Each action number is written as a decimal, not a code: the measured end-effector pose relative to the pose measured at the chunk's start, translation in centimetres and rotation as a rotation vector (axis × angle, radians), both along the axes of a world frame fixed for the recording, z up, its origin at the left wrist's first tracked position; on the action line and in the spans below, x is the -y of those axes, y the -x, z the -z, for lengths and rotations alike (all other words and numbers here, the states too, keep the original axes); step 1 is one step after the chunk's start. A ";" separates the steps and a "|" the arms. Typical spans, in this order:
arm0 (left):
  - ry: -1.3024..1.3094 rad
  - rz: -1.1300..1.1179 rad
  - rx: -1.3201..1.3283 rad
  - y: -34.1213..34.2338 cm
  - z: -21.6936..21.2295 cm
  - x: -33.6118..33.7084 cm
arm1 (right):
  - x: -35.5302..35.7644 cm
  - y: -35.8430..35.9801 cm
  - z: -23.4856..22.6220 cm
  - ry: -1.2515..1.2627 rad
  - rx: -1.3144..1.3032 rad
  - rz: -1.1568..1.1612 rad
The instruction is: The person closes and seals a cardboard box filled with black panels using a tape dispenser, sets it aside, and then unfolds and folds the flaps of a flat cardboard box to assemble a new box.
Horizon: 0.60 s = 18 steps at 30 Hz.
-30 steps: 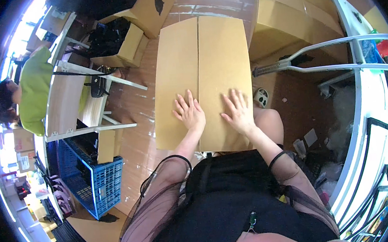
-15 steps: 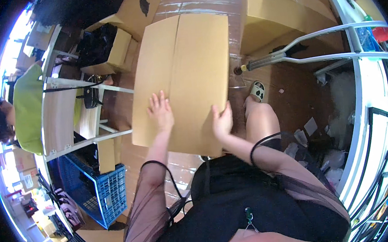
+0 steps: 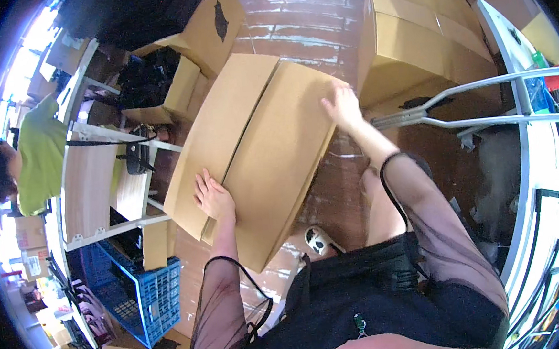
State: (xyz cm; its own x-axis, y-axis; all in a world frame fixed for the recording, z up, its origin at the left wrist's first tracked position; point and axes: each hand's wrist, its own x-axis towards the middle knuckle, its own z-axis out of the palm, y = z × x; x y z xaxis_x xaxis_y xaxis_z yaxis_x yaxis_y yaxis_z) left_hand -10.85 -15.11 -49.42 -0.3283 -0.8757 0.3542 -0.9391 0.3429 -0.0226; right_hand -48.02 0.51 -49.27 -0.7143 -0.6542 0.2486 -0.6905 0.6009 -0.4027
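A large brown cardboard box (image 3: 283, 129) stands in front of me, turned at a slant, its top flaps folded down with a dark gap between them. Flat on the near left part of the lid lies my left hand (image 3: 214, 197), fingers spread, beside the gap. At the far right edge of the same box, my right hand (image 3: 345, 107) rests with the thumb on the top and the fingers bent toward the edge. Neither hand is closed round anything. The inside of the box is hidden.
On the left are an open carton of black items (image 3: 156, 79), a wooden-topped white-framed table (image 3: 89, 181), a blue plastic crate (image 3: 160, 293) and a person in green (image 3: 39, 155). Bigger cartons (image 3: 413, 42) stand far right, near a grey metal frame (image 3: 461, 87). My slippered foot (image 3: 320, 240) is close to the box.
The box has turned clockwise, its far end swinging right and its near end left. My right hand has moved to the far right edge; my left hand has slid nearer and left.
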 end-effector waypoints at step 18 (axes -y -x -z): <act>-0.127 0.428 0.095 -2.7 0.2 -7.3 | -22.1 -10.2 5.5 0.100 0.253 0.666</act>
State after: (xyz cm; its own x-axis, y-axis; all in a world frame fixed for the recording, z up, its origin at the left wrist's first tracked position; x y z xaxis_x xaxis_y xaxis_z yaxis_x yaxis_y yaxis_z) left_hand -8.12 -7.82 -49.62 -0.6959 -0.6887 0.2036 -0.7081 0.7052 -0.0350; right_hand -37.77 22.62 -54.79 -0.9974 -0.0427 0.0586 -0.0687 0.8141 -0.5767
